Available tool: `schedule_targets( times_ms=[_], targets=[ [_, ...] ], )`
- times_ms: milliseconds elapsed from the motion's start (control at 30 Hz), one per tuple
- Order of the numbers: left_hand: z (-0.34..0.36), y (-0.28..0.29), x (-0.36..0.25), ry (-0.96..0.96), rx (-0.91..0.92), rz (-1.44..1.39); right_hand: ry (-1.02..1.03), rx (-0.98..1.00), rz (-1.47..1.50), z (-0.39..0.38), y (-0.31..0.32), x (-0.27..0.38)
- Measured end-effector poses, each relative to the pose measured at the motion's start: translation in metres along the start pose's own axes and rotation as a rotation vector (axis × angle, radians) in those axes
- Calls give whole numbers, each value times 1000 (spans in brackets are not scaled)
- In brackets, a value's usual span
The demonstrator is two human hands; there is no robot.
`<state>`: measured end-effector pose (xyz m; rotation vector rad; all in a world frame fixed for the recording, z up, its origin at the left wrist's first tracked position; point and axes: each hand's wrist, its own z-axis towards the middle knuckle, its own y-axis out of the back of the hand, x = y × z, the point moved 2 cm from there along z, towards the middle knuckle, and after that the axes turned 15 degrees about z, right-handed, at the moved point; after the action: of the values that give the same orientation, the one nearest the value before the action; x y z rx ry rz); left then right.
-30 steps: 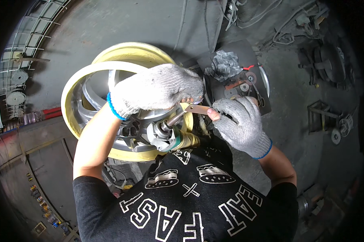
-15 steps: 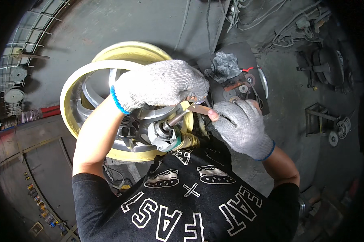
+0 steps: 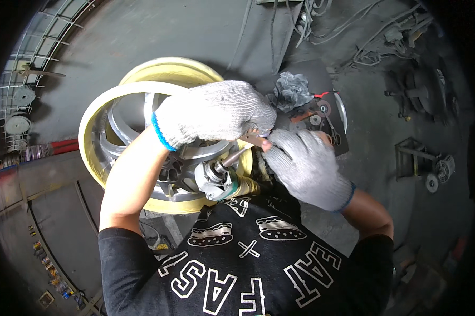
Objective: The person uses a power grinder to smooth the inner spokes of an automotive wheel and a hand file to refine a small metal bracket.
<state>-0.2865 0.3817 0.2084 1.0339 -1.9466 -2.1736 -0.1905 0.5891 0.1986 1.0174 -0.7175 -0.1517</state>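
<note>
Seems to be lining up a small brown strip (image 3: pixel 254 140) at the tip of a metal shaft (image 3: pixel 233 157), pretty much dead centre of the frame. To do this bit well, keep the strip flat, square it to the shaft and avoid creases. Steady the power tool (image 3: pixel 211 181) too, just below centre in front of the yellow-edged wheel (image 3: pixel 101 100). Obviously, no running it this close.

As for fingers: on the right hand (image 3: pixel 308 166), right of centre, nearly closed, with bare thumb pressed on the right end of the strip, so pinching it by the look. On the left hand (image 3: pixel 216 111), upper centre, curled in, with bare tips right at the strip's upper edge. Can't tell whether actually pinching anything there.
</note>
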Motion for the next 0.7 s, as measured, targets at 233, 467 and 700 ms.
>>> schedule_targets(
  times_ms=[233,467,700],
  targets=[
    [10,21,4,78,-56,92,-3,-85,-57,-4,10,-2],
    [24,22,-4,178,-180,262,-163,-247,-19,-24,39,-6],
    [21,1,-2,98,-226,230,-287,-349,-3,-45,26,-7]
  ],
)
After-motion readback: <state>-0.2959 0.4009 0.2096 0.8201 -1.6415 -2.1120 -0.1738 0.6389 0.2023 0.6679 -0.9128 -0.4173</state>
